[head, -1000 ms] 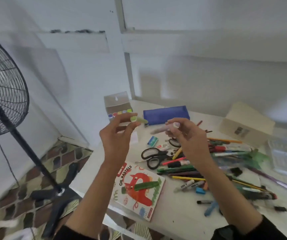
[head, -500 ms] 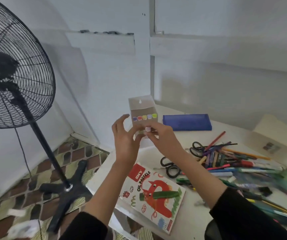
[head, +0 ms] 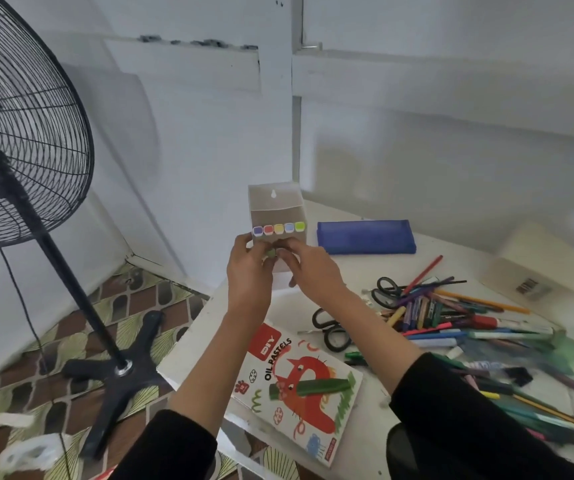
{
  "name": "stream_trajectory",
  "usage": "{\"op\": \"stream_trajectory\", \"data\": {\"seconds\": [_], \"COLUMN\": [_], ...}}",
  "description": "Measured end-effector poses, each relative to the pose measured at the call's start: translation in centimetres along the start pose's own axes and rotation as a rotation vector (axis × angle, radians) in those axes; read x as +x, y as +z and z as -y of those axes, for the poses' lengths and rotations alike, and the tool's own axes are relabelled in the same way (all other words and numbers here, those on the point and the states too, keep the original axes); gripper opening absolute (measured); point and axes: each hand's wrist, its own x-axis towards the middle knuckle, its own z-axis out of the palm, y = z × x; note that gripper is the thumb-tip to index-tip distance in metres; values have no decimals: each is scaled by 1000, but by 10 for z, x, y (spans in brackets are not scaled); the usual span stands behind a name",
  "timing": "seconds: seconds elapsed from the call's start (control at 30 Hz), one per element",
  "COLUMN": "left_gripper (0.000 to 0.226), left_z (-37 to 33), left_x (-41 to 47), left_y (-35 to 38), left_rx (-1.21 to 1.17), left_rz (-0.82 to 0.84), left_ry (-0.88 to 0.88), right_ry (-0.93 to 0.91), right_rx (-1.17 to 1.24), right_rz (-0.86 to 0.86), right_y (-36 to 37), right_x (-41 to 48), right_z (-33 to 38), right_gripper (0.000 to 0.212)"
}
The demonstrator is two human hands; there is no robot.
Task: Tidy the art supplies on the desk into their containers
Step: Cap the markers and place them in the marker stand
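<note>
Now left hand (head: 249,271) and right hand (head: 311,273) have met at the twelve-o'clock marker box (head: 278,211), together pinching a green marker (head: 271,252); three-o'clock pile (head: 451,317) stays unsorted.

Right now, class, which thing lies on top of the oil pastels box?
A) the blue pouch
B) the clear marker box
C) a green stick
C: a green stick lies across the cat picture on the oil pastels box; the blue pouch and clear marker box are farther back.
</note>
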Motion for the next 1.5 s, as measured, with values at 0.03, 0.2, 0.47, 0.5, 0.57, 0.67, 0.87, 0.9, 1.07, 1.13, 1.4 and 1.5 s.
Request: {"op": "stream_trajectory", "data": {"seconds": [0.03,0.2,0.47,0.5,0.57,0.67,0.87,0.9,1.07,1.13,1.4,1.5], "left_gripper": [31,32,44,43,34,22,19,19,16,15,17,12], "left_z": [1,3,16,13,6,-8,-44,-50,-80,-89,-109,-104], "left_x": [-1,-7,-48,-56,-72,-91,-119,-123,-142,-145,-144,-147], "left_y": [0,5,22,25,34,52,95,102,133,142,171,172], "left_rx": [4,4,192,168,126,73,-42,-61,-98,-98,262,247], "left_rz": [-5,-39,-264,-282,-235,-46,220,241,341,363,609,695], "left_ry": [3,9,212,244,339,480,590,599,617,613,427,513], "right_ry": [6,11,-225,-214,-136,35,317,360,633,691,667,638], "right_rx": [-22,-13,99,146,242,291,180,147,60,87,15,-7], "right_rz": [-8,-40,-76,-130,-234,-310,-418,-438,-492,-466,-171,110], "right_y": [1,4,-15,-19,-29,-51,-117,-127,-169,-176,-186,-188], "right_x": [1,-1,-37,-49,-73,-114,-196,-209,-261,-269,-264,-262], "right_z": [1,-1,-18,-23,-39,-71,-134,-144,-185,-195,-208,-208], "right_gripper": [32,33,39,38,37,30,36,37,30,29,24,20]}}
